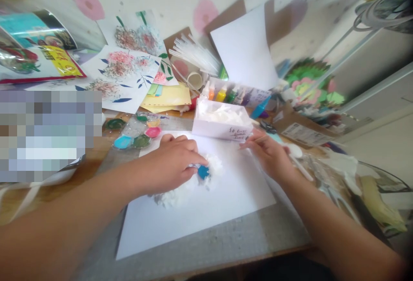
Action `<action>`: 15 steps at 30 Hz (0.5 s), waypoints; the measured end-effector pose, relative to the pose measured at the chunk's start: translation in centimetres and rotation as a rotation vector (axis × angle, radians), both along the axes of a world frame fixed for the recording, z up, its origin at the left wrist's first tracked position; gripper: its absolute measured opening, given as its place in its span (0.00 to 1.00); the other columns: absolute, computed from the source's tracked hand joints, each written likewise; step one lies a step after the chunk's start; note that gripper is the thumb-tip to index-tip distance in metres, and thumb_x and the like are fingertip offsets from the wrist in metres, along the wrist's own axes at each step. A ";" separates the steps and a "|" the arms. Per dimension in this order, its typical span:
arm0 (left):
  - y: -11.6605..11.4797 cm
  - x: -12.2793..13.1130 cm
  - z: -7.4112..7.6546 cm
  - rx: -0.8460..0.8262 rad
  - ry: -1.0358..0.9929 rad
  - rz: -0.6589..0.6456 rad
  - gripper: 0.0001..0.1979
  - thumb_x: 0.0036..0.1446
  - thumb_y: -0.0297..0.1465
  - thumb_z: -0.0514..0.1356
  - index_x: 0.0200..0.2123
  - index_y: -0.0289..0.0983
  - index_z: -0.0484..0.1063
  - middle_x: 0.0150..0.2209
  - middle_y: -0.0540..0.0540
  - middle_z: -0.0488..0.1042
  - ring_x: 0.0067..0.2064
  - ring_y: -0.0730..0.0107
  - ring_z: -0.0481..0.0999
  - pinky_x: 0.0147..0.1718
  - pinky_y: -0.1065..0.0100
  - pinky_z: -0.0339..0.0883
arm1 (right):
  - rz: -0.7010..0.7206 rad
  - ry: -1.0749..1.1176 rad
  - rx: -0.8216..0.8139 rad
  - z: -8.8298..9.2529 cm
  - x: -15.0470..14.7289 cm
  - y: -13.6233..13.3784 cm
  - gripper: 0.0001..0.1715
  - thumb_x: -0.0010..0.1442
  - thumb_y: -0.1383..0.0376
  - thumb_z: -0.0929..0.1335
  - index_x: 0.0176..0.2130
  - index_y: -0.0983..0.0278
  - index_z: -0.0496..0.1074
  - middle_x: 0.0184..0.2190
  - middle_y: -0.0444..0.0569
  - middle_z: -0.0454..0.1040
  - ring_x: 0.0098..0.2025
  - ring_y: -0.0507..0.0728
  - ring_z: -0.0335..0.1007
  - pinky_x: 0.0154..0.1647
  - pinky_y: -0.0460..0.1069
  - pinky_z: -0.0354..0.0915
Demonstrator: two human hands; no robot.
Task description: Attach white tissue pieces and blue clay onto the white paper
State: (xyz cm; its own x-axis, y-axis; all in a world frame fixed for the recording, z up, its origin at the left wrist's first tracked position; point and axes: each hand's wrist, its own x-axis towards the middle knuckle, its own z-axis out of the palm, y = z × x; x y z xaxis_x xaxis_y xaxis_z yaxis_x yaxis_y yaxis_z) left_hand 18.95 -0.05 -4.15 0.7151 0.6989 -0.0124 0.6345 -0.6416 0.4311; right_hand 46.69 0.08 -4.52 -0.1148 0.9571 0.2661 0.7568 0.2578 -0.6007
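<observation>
A sheet of white paper (pixel 193 229) lies on the table, carrying two ruffled white clumps. One white clump (pixel 215 167) curves round a small blue round patch (pixel 203 171). My left hand (pixel 171 160) is over the paper, index finger stretched to the white clump's edge and thumb beside the blue patch, the two apart. Its other fingers are curled. Another white clump (pixel 172 197) lies partly hidden under that hand. My right hand (pixel 269 154) hovers by the right corner of a white box (pixel 222 128) full of white tissue-like pieces, fingertips pinched together; what they hold is too blurred to tell.
A clear palette (pixel 141 141) with blue, green, pink and yellow paint sits left of the paper. Behind the box stand several small paint bottles (pixel 221 95). Painted flower sheets (pixel 124 74) and a bundle of clear sticks (pixel 195 53) are farther back. Scissors (pixel 342 203) lie at right.
</observation>
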 end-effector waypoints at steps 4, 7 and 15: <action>0.0 0.0 0.0 0.011 0.002 -0.005 0.16 0.57 0.27 0.54 0.44 0.52 0.74 0.38 0.49 0.70 0.43 0.62 0.66 0.42 0.59 0.47 | 0.029 0.013 -0.064 -0.3 -0.2 0.4 0.11 0.61 0.62 0.64 0.32 0.63 0.73 0.34 0.48 0.74 0.40 0.56 0.69 0.43 0.52 0.63; 0.0 -0.1 0.0 0.004 0.003 -0.005 0.16 0.57 0.27 0.54 0.44 0.52 0.74 0.38 0.49 0.70 0.43 0.62 0.66 0.42 0.60 0.47 | 0.012 0.119 -0.075 -0.5 -0.2 0.8 0.12 0.60 0.60 0.64 0.30 0.64 0.72 0.34 0.49 0.73 0.40 0.57 0.69 0.44 0.53 0.64; 0.0 -0.2 -0.2 0.007 0.006 -0.004 0.16 0.58 0.28 0.53 0.43 0.53 0.73 0.38 0.50 0.69 0.43 0.62 0.65 0.42 0.60 0.46 | -0.039 0.455 -0.096 -1.6 0.3 1.4 0.19 0.57 0.51 0.66 0.30 0.65 0.68 0.36 0.49 0.70 0.34 0.56 0.75 0.39 0.55 0.73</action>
